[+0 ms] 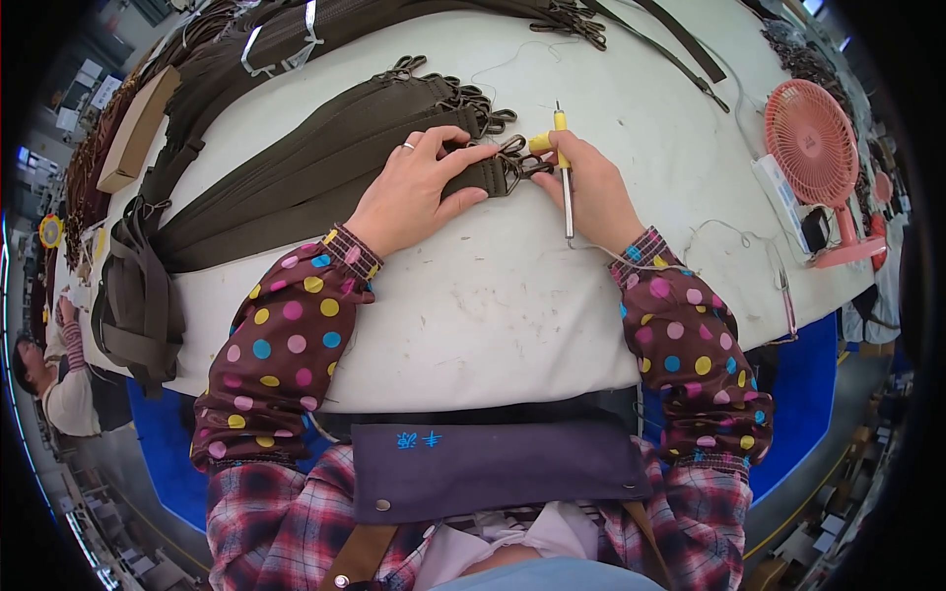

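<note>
My left hand (414, 192) is closed on the end of a dark brown-green webbing strap (481, 177), its thumb on the near edge and fingers over the far side. At that end sits a dark metal snap hook (512, 169). My right hand (599, 192) holds a thin pen-shaped tool (565, 182), yellow and silver, upright with its narrow tip pointing away and a cord at the near end. The right fingertips also reach the hook. Under and beside my left hand lies a fanned bundle of similar straps (286, 182) with several hooks at their ends.
A pink fan (813, 143) stands at the right beside a white power strip (780, 195). Small scissors (786, 300) lie near the right table edge. More straps (365, 39) lie at the back, a cardboard box (138, 133) at the left. Another person (64, 384) sits far left.
</note>
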A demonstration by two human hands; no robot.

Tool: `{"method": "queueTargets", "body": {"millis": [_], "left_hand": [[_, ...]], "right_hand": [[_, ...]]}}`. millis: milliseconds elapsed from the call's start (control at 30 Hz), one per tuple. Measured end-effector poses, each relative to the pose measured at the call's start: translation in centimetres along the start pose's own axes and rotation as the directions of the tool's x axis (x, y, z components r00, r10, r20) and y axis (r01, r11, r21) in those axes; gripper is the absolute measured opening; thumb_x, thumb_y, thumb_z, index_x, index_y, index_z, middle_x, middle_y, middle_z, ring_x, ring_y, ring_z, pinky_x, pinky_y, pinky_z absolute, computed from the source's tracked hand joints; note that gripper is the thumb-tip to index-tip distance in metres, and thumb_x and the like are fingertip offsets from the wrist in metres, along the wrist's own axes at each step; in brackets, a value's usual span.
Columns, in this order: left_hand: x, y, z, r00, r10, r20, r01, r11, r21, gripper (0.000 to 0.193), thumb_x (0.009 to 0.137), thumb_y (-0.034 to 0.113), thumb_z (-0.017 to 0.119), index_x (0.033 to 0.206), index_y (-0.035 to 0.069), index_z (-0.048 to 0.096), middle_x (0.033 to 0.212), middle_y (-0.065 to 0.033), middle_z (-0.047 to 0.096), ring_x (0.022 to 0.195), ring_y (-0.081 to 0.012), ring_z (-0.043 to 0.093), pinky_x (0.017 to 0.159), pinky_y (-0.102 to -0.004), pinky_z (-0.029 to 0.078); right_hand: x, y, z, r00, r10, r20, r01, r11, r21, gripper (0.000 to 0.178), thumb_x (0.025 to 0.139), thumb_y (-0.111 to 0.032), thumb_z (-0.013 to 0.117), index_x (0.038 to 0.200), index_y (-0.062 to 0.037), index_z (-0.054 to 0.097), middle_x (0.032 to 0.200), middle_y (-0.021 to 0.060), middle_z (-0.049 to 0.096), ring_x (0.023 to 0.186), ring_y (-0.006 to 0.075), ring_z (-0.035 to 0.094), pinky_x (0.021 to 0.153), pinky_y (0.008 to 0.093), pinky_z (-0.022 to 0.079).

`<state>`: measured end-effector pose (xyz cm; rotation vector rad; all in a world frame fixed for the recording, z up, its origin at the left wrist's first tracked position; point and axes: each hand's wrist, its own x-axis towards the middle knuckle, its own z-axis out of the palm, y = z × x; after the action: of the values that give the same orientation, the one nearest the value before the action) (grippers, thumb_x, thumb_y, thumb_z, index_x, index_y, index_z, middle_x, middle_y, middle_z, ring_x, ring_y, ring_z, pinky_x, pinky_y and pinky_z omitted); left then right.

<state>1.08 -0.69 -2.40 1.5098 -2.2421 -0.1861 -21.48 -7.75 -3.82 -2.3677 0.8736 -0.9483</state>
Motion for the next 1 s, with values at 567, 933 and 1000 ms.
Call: {"method": "queueTargets", "body": {"millis": [567, 933, 1000], "left_hand": [[-4.7, 3.4, -1.5, 0.996, -0.052, 0.075, 0.058, 0.995, -0.082, 0.047, 0.076, 0.031, 0.073, 0.115, 0.012, 0.054, 0.099, -0.0061, 0.054, 0.092, -0.0245, 0.057, 0.074, -0.0341, 0.049], [-3.4, 3.3, 0.0, 0.998, 0.045, 0.048, -0.042, 0.998, -0.047, 0.041, 0.076, 0.030, 0.073, 0.111, 0.012, 0.061, 0.086, -0.0041, 0.051, 0.083, -0.0223, 0.047, 0.080, -0.0328, 0.038], [-3.5, 3.5, 0.3, 0.997, 0.048, 0.058, -0.044, 0.998, -0.055, 0.041, 0.076, 0.030, 0.073, 0.112, 0.013, 0.061, 0.085, -0.0039, 0.051, 0.082, -0.0219, 0.047, 0.078, -0.0324, 0.037]], "right_hand": [[-4.0, -2.8, -3.1, 0.984, -0.046, 0.175, 0.006, 0.975, 0.224, 0.021, 0.079, 0.003, 0.068, 0.096, -0.0007, 0.056, 0.087, 0.0091, 0.064, 0.077, 0.0162, 0.064, 0.072, 0.0252, 0.050], [-1.1, -3.3, -1.5, 0.976, 0.119, 0.184, -0.203, 0.811, 0.549, 0.024, 0.096, -0.018, 0.053, 0.108, 0.0015, 0.059, 0.081, 0.0034, 0.064, 0.075, 0.0077, 0.057, 0.070, 0.0215, 0.047], [-1.0, -2.6, 0.2, 0.976, 0.185, 0.119, -0.215, 0.682, 0.699, 0.027, 0.093, -0.022, 0.059, 0.106, 0.0016, 0.060, 0.072, -0.0006, 0.058, 0.062, 0.0051, 0.052, 0.057, 0.0195, 0.043]]}}
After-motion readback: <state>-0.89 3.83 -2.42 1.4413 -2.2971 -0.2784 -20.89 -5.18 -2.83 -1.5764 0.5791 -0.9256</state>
